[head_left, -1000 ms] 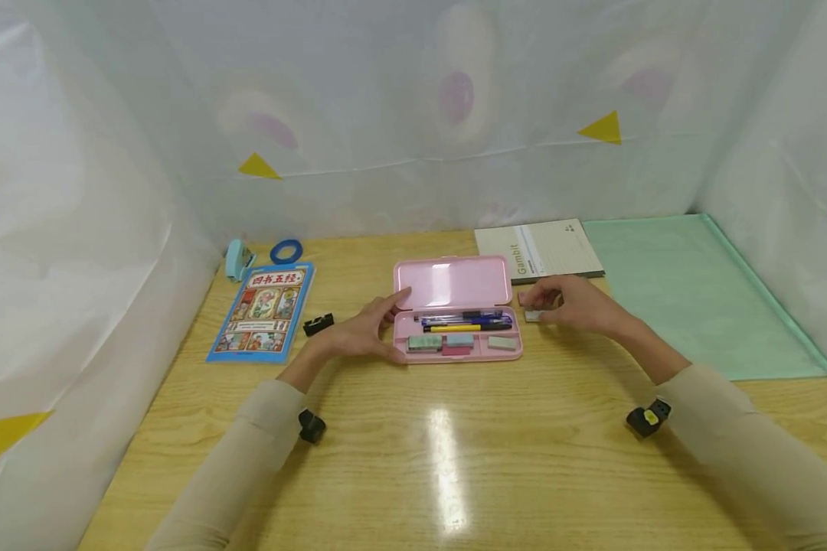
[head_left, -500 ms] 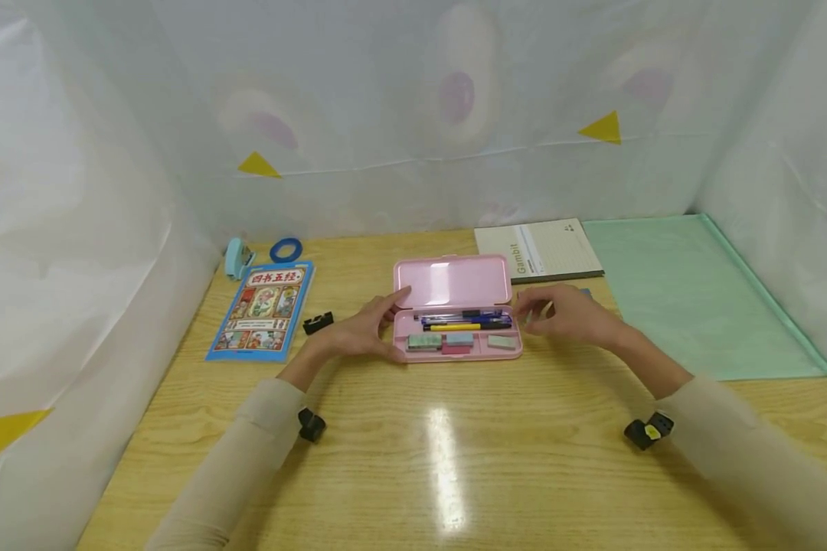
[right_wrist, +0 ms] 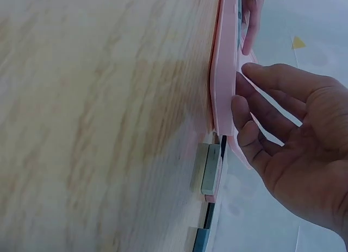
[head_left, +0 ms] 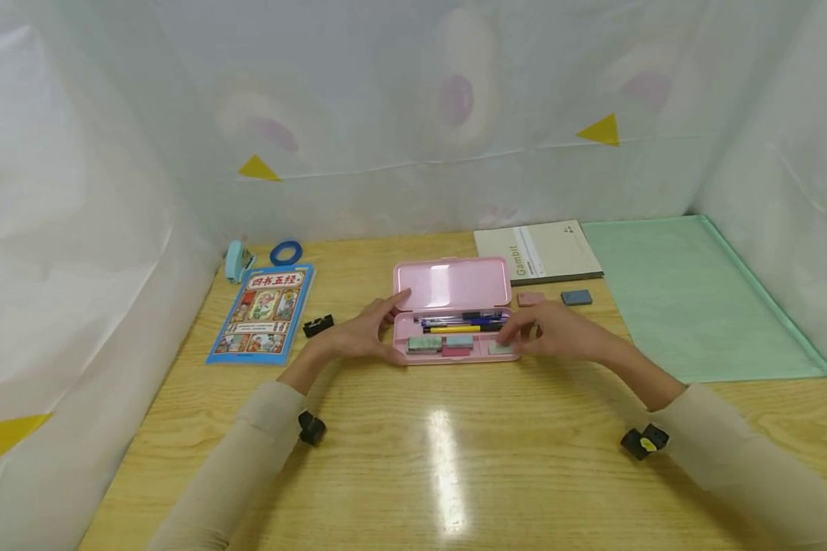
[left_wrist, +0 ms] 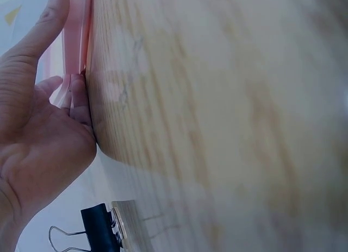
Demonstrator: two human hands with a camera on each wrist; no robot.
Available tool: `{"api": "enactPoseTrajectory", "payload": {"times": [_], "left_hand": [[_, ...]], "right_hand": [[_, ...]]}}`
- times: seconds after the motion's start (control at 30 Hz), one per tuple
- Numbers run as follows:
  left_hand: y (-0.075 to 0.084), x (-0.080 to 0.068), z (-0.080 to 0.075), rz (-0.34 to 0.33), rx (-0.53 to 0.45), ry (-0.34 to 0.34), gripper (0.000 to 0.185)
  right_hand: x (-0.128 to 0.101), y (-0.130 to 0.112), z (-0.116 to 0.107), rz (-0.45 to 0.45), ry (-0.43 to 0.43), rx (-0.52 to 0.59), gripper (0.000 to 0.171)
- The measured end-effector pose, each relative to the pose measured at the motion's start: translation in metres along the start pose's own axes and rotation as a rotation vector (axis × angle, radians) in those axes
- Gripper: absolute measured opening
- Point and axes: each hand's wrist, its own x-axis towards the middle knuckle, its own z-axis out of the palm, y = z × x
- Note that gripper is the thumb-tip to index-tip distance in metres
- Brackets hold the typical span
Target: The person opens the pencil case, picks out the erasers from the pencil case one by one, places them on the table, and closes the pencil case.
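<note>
Nearest the viewer, a bare stretch of the wooden table (head_left: 455, 474) is lying between the two sleeves. Past it, the open pink pencil case (head_left: 455, 285) is sitting mid-table. The left hand (head_left: 361, 330) is bracing the case's left end, thumb at the near corner and straight fingers lying along the lid edge. The right hand (head_left: 551, 335) is reaching over the case's right end, fingers loosely curled over a pale eraser (head_left: 501, 348) in the tray; whether they are pinching it cannot be told. Three more erasers (head_left: 448, 343) are lying in the tray's left part, with several pens (head_left: 463, 320) behind them.

Two loose erasers (head_left: 554, 298), one pink and one blue, are lying just beyond the right hand. One binder clip (head_left: 318, 324) and one blue book (head_left: 263, 310) are occupying the left side. Farther off are one notebook (head_left: 537, 251), one green mat (head_left: 689, 295), one tape ring (head_left: 286, 251) and one small stapler (head_left: 236, 259).
</note>
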Motion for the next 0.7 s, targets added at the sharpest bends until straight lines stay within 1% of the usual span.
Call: {"api": "enactPoseTrajectory", "payload": {"times": [0.17,0.33,0.57,0.7], "left_hand": [[-0.001,0.000,0.000,0.000,-0.004,0.000,0.119],[-0.002,0.001,0.000,-0.004,-0.011,0.002,0.119],[-0.002,0.002,0.000,0.005,0.001,0.006,0.118],[-0.002,0.001,0.000,0.006,0.000,0.003,0.118]], "right_hand": [[-0.001,-0.002,0.001,0.006,-0.004,-0.042,0.021],[0.001,-0.002,0.006,0.004,-0.010,-0.049,0.020],[0.005,-0.003,0.014,-0.038,0.035,-0.056,0.017],[0.007,-0.004,0.016,-0.021,0.059,-0.055,0.017]]}}
